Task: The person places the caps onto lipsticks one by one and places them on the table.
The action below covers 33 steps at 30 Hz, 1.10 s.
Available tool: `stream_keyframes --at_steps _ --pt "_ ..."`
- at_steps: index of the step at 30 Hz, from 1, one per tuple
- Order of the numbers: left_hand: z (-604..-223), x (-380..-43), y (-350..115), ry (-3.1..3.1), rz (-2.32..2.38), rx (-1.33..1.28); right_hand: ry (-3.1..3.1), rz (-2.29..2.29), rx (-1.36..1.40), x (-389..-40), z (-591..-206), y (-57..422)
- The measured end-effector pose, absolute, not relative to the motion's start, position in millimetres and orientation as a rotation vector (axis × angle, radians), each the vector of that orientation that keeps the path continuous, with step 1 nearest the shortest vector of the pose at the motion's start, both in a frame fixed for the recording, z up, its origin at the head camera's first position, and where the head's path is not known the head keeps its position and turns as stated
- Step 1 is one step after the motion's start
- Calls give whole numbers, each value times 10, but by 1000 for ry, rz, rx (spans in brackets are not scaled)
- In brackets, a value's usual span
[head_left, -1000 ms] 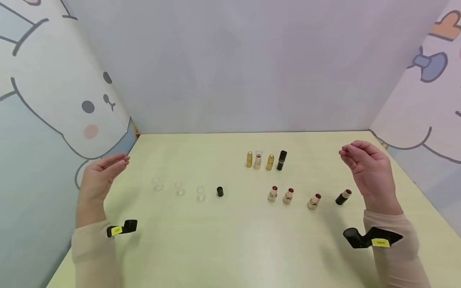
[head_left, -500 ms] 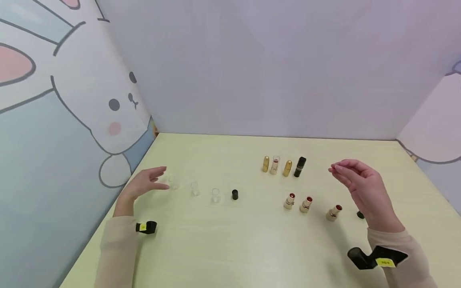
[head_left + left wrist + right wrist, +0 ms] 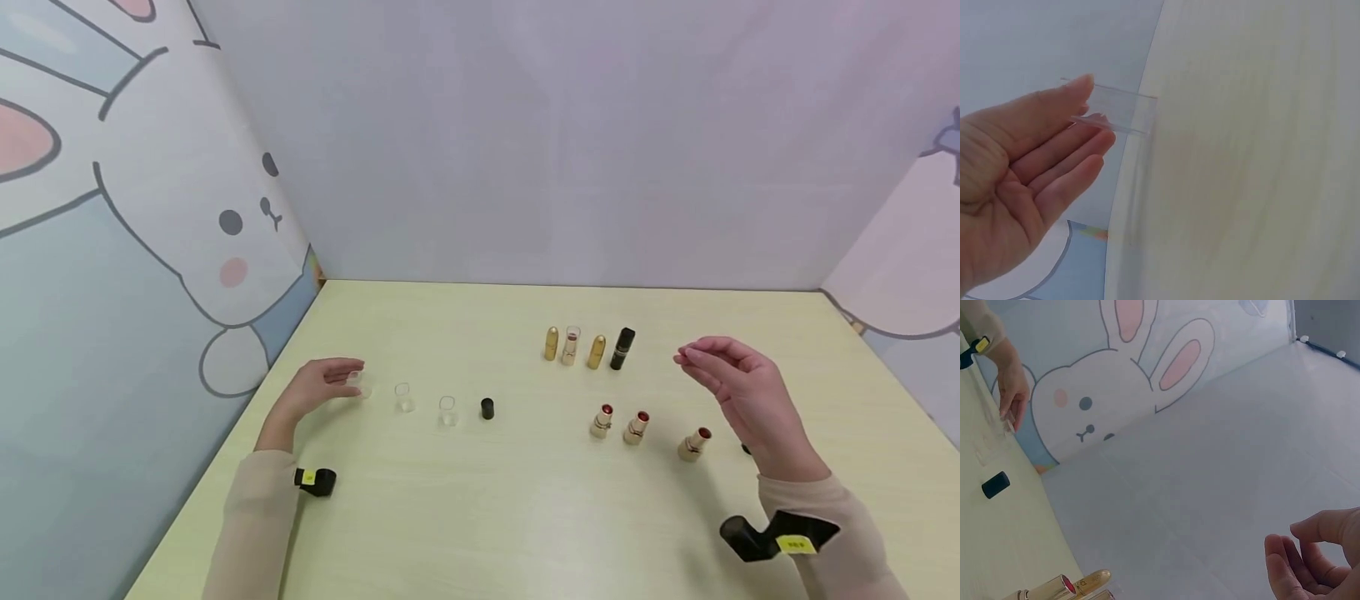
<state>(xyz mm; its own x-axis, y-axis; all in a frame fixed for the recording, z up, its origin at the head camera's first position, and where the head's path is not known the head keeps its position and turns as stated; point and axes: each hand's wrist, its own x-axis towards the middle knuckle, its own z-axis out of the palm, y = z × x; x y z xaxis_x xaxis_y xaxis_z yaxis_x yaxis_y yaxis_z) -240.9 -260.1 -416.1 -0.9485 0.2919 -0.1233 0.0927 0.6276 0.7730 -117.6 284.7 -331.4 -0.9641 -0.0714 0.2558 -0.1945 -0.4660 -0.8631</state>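
Note:
At the left of the table, my left hand [image 3: 318,390] pinches a clear lipstick cap [image 3: 1124,111] between thumb and fingers; the cap's far end points away from the palm. Two more clear caps, one nearer [image 3: 405,400] and one further right [image 3: 447,412], stand in a row with a black cap [image 3: 487,408]. My right hand [image 3: 738,392] hovers over the right side, fingers loosely curled with nothing in them. Below and left of it stand uncapped lipsticks: a first [image 3: 602,422], a second [image 3: 636,428] and a third [image 3: 694,445]. The right wrist mostly hides a black lipstick base [image 3: 746,450].
Farther back stands a row of closed lipsticks: a gold one [image 3: 552,343], a clear-capped one [image 3: 570,347], another gold one [image 3: 596,352] and a black one [image 3: 622,348]. A pale wall [image 3: 525,167] backs the yellowish table [image 3: 465,517]; a rabbit-print panel [image 3: 172,208] borders its left side.
My left hand has come down and right from the air to the leftmost clear cap and taken hold of it. The right hand has lowered slightly; the head view has swung left.

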Motion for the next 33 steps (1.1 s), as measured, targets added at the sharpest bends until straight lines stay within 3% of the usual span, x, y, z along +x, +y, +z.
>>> stream_keyframes --at_steps 8,14,23,27,33 --pt "-4064 -2413 -2574 2673 1189 295 -1622 2588 362 -1168 -3331 2857" --pt "-3716 -2253 -2605 2690 1445 275 -1715 2539 353 -1179 -3334 2805" --pt "-3044 -2090 -2198 2390 2108 657 -1945 2444 228 -1182 -3359 2703" --pt "-3017 -2124 -1925 2357 2092 772 -1983 2430 209 -1169 -3393 2679" --pt "-3143 -2226 -1662 2361 1982 727 -1986 2424 193 -1145 -3397 2670"
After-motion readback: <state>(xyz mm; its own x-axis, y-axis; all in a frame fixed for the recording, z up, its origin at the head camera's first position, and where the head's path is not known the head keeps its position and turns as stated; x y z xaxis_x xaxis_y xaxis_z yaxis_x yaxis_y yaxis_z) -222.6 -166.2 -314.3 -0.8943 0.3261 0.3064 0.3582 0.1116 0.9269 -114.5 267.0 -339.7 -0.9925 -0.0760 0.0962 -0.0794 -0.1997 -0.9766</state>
